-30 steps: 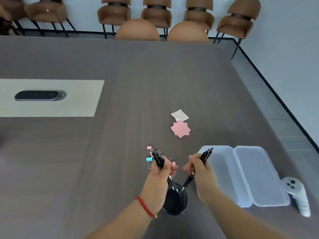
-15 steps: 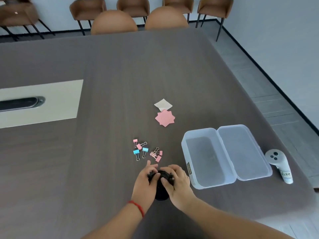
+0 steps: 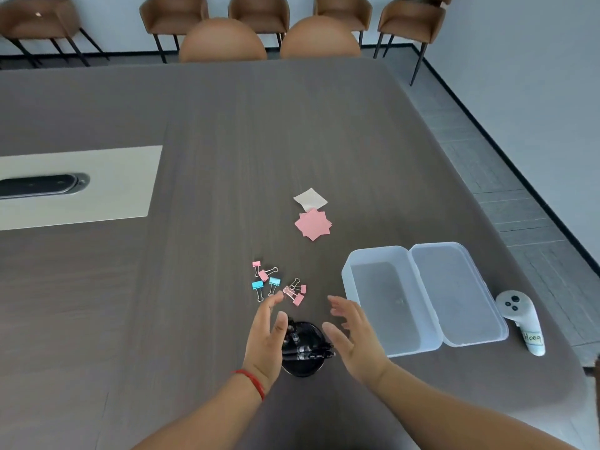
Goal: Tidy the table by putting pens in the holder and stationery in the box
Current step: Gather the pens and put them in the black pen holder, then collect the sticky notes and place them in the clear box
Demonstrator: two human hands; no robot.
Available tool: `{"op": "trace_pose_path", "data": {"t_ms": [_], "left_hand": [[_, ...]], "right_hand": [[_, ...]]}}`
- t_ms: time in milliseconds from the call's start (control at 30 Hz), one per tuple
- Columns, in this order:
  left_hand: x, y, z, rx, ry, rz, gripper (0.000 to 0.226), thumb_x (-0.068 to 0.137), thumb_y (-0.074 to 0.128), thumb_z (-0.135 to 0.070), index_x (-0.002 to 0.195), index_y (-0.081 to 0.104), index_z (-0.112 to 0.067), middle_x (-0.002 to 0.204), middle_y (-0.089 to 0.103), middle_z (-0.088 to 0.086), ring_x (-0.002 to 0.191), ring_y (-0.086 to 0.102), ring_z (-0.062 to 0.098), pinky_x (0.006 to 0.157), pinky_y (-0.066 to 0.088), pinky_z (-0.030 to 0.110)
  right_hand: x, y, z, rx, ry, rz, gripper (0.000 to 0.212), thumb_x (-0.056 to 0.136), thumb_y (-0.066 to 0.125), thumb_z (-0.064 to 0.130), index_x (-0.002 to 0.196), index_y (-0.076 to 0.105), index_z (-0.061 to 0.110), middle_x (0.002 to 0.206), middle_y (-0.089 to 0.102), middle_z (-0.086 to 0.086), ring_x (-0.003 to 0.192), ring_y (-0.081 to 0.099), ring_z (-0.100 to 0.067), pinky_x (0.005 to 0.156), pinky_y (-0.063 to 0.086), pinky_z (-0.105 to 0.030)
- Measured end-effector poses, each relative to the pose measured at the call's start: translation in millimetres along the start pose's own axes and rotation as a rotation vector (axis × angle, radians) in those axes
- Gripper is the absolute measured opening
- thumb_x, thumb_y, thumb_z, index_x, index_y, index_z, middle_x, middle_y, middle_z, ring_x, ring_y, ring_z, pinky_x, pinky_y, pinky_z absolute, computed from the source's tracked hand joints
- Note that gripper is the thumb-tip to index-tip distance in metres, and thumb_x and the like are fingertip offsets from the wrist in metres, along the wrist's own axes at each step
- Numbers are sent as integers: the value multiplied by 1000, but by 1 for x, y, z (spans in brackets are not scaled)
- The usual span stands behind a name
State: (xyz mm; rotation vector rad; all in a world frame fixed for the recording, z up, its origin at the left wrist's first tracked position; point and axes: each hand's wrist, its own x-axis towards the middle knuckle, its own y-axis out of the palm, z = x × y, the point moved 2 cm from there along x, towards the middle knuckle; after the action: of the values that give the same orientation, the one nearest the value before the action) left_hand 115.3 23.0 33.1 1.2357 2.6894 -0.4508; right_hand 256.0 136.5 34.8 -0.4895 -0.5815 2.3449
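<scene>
A black round pen holder (image 3: 303,365) stands near the table's front edge with several black pens (image 3: 306,351) inside it. My left hand (image 3: 268,339) hovers open just left of the holder. My right hand (image 3: 354,336) hovers open just right of it, holding nothing. Several pink and blue binder clips (image 3: 276,284) lie scattered on the table just beyond my left fingertips. Farther back lie a pink stack of sticky notes (image 3: 313,225) and a white note (image 3: 310,199). A clear plastic box (image 3: 381,347) sits open at the right, its lid (image 3: 454,290) folded flat beside it.
A white handheld controller (image 3: 522,319) with a label lies right of the box, close to the table's edge. A beige inset panel with a black cable hatch (image 3: 42,185) sits at the left. Brown chairs (image 3: 319,37) stand behind the far edge.
A second ago each hand held black pens above the holder. The pens now sit in the holder, and both hands have let go and spread apart on either side of it.
</scene>
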Motion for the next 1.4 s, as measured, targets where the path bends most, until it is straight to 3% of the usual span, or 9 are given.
{"op": "trace_pose_path", "data": {"t_ms": [200, 367, 467, 533, 700, 867, 1067, 1300, 1400], "left_hand": [[26, -19, -23, -40, 32, -65, 93, 63, 33, -90, 121, 57, -21, 121, 57, -21, 111, 49, -17, 98, 37, 7], [89, -28, -71, -91, -108, -253, 34, 88, 59, -36, 115, 53, -17, 118, 60, -3, 115, 57, 16, 87, 42, 27], [139, -25, -90, -209, -366, -218, 53, 85, 66, -29, 130, 38, -26, 119, 59, 0, 108, 59, 23, 92, 51, 40], [166, -17, -97, -340, -523, -120, 67, 85, 67, -21, 136, 25, -31, 112, 56, 4, 102, 59, 26, 98, 49, 49], [224, 14, -75, 38, -510, 19, 71, 80, 68, -14, 139, 28, -17, 104, 55, 9, 88, 61, 30, 81, 59, 42], [269, 51, -43, 588, -362, 32, 39, 78, 61, -17, 115, 52, -10, 119, 59, 12, 103, 63, 29, 85, 55, 36], [297, 81, -12, 742, -295, -37, 47, 85, 61, -30, 128, 45, -20, 130, 41, 1, 124, 41, 20, 95, 50, 35], [297, 73, -3, 705, -275, -111, 12, 87, 52, -16, 98, 56, -15, 108, 59, 2, 101, 57, 23, 81, 51, 36], [287, 61, 0, 670, -239, -113, 11, 89, 54, -20, 79, 48, -20, 88, 56, -4, 83, 56, 20, 67, 46, 31]], "right_hand": [[55, -38, 34, 83, 50, -132, 22, 96, 52, 32, 117, 49, 34, 117, 49, 9, 97, 48, 19, 79, 42, -10], [110, -58, 48, 33, 87, -167, 29, 93, 56, 33, 121, 53, 28, 119, 51, 6, 88, 55, 11, 81, 48, -24], [151, -69, 48, 36, 192, -162, 35, 89, 60, 31, 123, 51, 28, 120, 50, 6, 86, 58, 1, 65, 45, -20], [182, -75, 39, 37, 309, -147, 43, 87, 61, 32, 128, 49, 26, 126, 53, 2, 94, 63, -16, 71, 52, -28], [242, -89, 8, -158, 439, -33, 46, 86, 59, 19, 132, 50, 19, 128, 59, -3, 89, 59, -21, 74, 47, -29], [287, -81, -27, -342, 462, 101, 38, 84, 62, 21, 122, 62, 23, 111, 68, -2, 75, 62, -20, 69, 48, -25], [328, -42, -44, -442, 419, 181, 52, 77, 68, 32, 127, 56, 26, 125, 58, 0, 102, 64, -22, 79, 54, -31], [347, -25, -48, -567, 532, 249, 16, 76, 55, 32, 83, 55, 18, 81, 63, -2, 79, 66, -26, 61, 46, -26], [360, -42, -44, -490, 389, 17, 31, 85, 58, 39, 107, 59, 17, 105, 62, -4, 100, 61, -27, 74, 48, -33]]}}
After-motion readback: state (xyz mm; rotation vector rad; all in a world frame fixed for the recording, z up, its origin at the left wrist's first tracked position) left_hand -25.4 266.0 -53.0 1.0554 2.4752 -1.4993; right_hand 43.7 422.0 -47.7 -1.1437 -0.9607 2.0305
